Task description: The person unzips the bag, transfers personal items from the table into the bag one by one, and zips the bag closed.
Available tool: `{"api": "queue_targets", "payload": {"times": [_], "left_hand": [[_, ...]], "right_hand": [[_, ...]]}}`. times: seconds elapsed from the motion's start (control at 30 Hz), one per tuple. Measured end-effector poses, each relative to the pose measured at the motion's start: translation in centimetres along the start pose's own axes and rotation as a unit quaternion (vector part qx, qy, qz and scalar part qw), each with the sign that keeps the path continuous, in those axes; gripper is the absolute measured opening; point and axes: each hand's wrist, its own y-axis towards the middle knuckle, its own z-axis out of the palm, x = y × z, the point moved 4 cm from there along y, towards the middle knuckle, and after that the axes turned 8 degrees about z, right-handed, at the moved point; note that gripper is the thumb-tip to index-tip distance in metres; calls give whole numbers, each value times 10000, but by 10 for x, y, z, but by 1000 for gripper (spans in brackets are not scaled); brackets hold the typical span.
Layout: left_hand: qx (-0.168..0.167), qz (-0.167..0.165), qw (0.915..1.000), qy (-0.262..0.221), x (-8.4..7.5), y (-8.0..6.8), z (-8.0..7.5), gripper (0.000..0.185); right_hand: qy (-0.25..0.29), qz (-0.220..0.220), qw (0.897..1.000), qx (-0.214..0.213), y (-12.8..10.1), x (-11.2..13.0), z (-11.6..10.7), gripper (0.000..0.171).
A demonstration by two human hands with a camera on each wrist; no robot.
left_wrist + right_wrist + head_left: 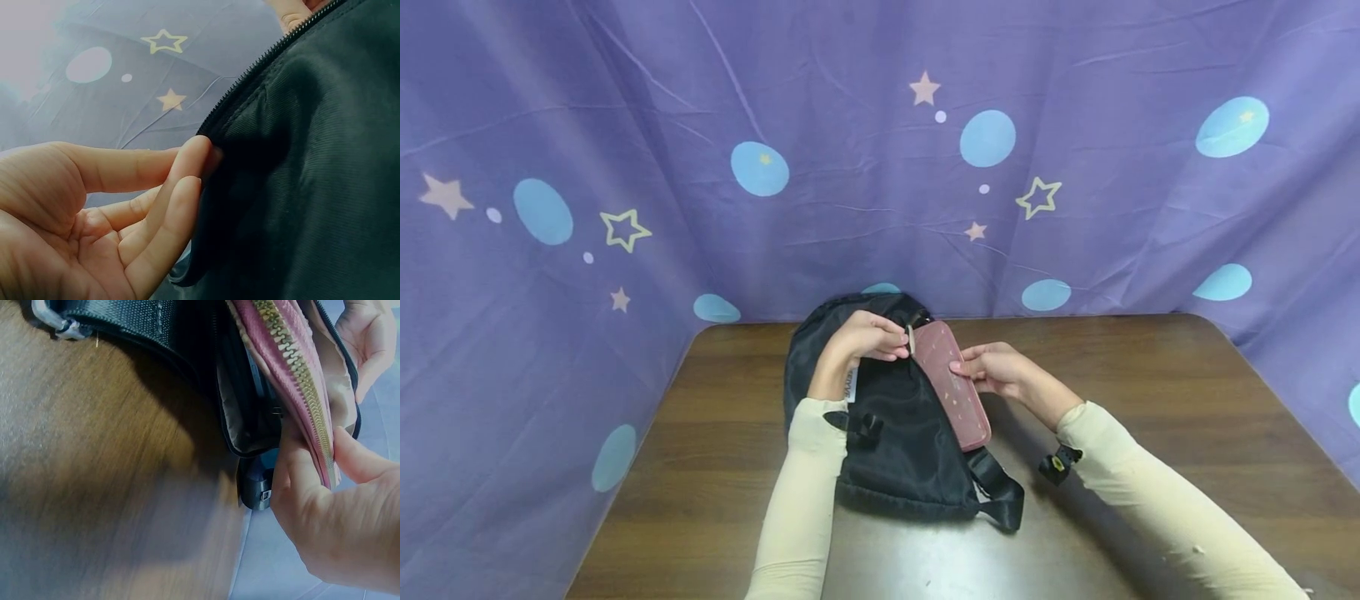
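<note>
A black bag (895, 450) lies on the table, its zipped side facing right and unzipped. My left hand (872, 337) pinches the edge of that opening near the top; in the left wrist view the thumb and fingers (187, 159) grip the fabric by the zipper teeth (262, 65). A pink wallet (951, 387) with a gold zipper (290, 353) stands partly at the opening. My right hand (1000, 371) holds it by its outer side, thumb on one face and fingers on the other. In the right wrist view the wallet sits between the light-lined walls of the opening.
The bag's black strap (1000, 492) with a metal buckle (62, 325) hangs out at the lower right. The brown wooden table (722, 467) extends to both sides. A purple curtain (850, 225) with stars and ovals hangs behind and at the sides.
</note>
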Motion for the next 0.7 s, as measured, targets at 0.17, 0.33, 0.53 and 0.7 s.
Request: {"api": "queue_targets", "payload": {"times": [0.17, 0.33, 0.53, 0.7], "left_hand": [[19, 127, 9999, -53, -2, -3, -1, 18], [-33, 91, 9999, -30, 0, -1, -2, 22], [-60, 28, 10000, -34, 0, -1, -2, 27], [-57, 7, 10000, -68, -1, -2, -1, 27]], "right_hand": [[-1, 8, 10000, 28, -2, 1, 1, 24], [-122, 38, 9999, -46, -2, 1, 1, 19], [-582, 84, 9978, -294, -3, -1, -1, 33], [-569, 37, 9981, -243, -4, -2, -3, 31]]}}
